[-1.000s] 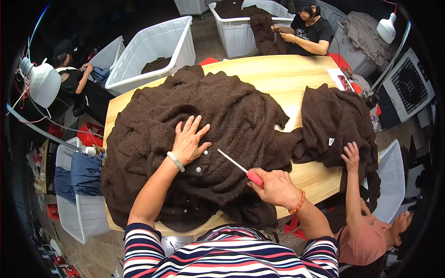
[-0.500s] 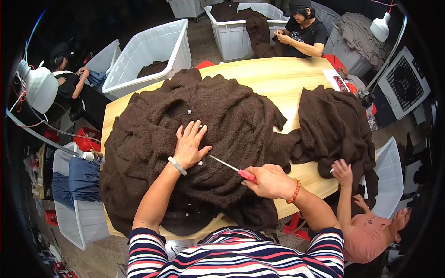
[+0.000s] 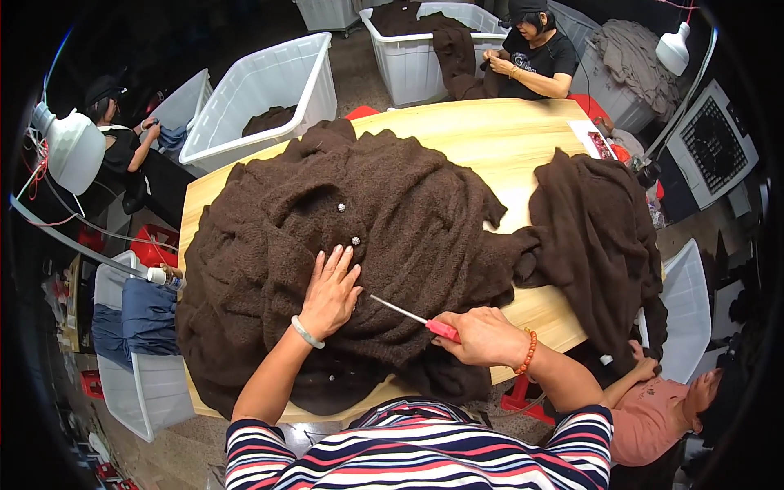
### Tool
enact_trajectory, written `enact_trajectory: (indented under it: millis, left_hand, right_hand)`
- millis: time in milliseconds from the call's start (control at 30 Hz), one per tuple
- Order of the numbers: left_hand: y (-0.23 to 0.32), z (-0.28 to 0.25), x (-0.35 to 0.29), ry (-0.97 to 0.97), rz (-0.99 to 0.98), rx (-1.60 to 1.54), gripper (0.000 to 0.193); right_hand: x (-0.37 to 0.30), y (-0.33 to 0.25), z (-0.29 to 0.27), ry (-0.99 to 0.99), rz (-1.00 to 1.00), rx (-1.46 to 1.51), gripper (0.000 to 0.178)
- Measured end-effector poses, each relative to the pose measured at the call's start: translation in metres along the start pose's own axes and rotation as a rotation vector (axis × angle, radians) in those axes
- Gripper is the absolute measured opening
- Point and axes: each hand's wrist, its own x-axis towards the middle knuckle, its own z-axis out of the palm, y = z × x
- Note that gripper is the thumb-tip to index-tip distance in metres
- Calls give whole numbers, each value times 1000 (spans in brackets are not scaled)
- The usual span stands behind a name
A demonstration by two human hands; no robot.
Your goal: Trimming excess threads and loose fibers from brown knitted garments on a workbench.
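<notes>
A heap of dark brown knitted garments [image 3: 408,212] covers most of the left and middle of the table. My left hand [image 3: 327,296] lies flat on it, fingers spread, just below a sparkling round button [image 3: 356,241]; a second such button [image 3: 341,207] sits farther up the same cloth. In my right hand [image 3: 482,335] is a screwdriver-like tool [image 3: 400,309] with a pink handle and a thin metal shaft. Its tip points left toward my left hand, close over the knit and apart from the fingers. Whether the tip touches the cloth I cannot tell.
Another brown garment pile [image 3: 592,220] lies on the wooden table [image 3: 457,131] at right, beside a co-worker in pink [image 3: 653,416]. Two more people work beyond. White bins [image 3: 261,90] stand around the table. Lamps [image 3: 73,151] hang at both sides.
My left hand has slid down toward me, uncovering a button. The tool has shifted slightly nearer to me. At right, the co-worker's raised hand has dropped below the table edge.
</notes>
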Motion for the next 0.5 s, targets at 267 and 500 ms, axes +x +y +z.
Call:
enact_trajectory:
  millis: [267, 500]
  left_hand:
    - [-8, -26, 60, 241, -262, -258, 49]
    - [-36, 27, 68, 177, -205, -237, 12]
  right_hand:
    - [8, -1, 11, 271, -87, 151, 31]
    - [21, 2, 6, 201, 44, -16, 29]
